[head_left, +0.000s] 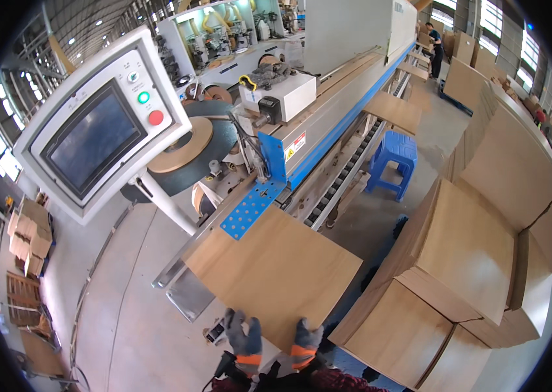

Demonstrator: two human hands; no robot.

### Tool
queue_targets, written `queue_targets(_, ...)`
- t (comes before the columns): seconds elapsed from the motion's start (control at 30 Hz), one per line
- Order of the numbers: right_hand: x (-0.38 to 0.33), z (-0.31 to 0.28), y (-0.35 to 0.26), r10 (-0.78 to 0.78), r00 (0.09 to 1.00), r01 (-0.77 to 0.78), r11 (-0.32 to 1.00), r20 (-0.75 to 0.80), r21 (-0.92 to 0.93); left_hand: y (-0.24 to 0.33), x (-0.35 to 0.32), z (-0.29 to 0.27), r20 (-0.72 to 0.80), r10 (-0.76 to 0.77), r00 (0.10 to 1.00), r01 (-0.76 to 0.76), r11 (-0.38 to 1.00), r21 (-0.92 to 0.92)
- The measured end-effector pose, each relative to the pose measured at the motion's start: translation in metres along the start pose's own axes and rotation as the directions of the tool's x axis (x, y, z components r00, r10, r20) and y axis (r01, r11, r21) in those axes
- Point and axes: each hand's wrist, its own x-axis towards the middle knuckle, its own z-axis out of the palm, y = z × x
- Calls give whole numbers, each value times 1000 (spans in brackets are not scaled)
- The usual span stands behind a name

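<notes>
A flat light-brown wooden panel (pixel 276 268) lies in front of me at the machine's end, its far edge by a blue plate dotted with round spots (pixel 250 210). Both my hands wear grey gloves with orange cuffs. My left hand (pixel 243 336) is at the panel's near left edge, fingers apart and stretched forward, the tips at the edge. At the near corner, my right hand (pixel 306 341) grips the panel, thumb on the top face and the other fingers partly hidden at the side.
A control screen (pixel 96 140) on a white arm stands at left, beside a large reel (pixel 184 147). The long machine (pixel 347 104) runs away from me. A blue stool (pixel 392 163) stands right of its rollers. Stacked panels (pixel 393 333) rise close at right. A person (pixel 434 51) stands far off.
</notes>
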Motion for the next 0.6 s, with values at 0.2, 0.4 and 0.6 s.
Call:
queue_targets(0.2,78,0,0,126,985,-131,991,116,31,85,6,51,160,168,973,-71,873,-483)
queue_targets(0.4,103,22,-137,260,963,-249,959,-69,132,203,15,188,597,545,589,132,664,-736)
queue_targets(0.6,196,13,-107,341,934,-298,909,109,-290,261,-14,266,825,160,542,445,778,-444)
